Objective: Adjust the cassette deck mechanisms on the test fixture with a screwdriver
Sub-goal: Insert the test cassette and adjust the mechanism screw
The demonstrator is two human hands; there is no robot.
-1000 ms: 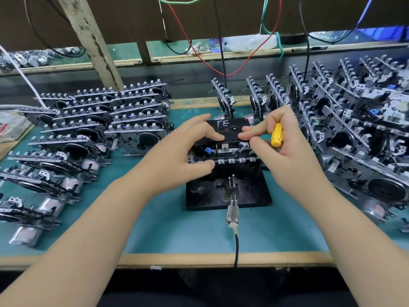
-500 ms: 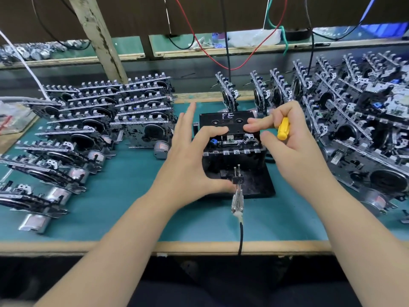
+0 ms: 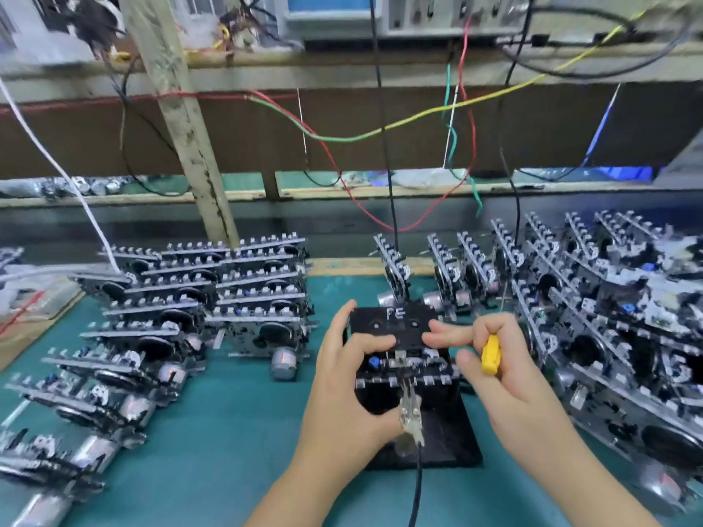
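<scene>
- Black cassette (image 3: pixel 393 324), chalked "FE", sits on the mechanism (image 3: pixel 405 368) clamped in the test fixture (image 3: pixel 437 446) at lower centre of the frame, its long axis running left to right.
- Left hand (image 3: pixel 348 378) wraps the fixture's left side: thumb pressed flat on the cassette's near-left face, fingers curled round its far-left corner.
- Right hand (image 3: pixel 506 378) is clenched round a yellow screwdriver (image 3: pixel 490 354), with its forefinger stretched left to touch the cassette's right face.
- Screwdriver handle stands just right of the deck; its blade is hidden, so where the tip points cannot be told.
- Judged from this, the right hand is the nearer to any adjusting screw and must swing the tool left and down onto the mechanism's front edge.
</scene>
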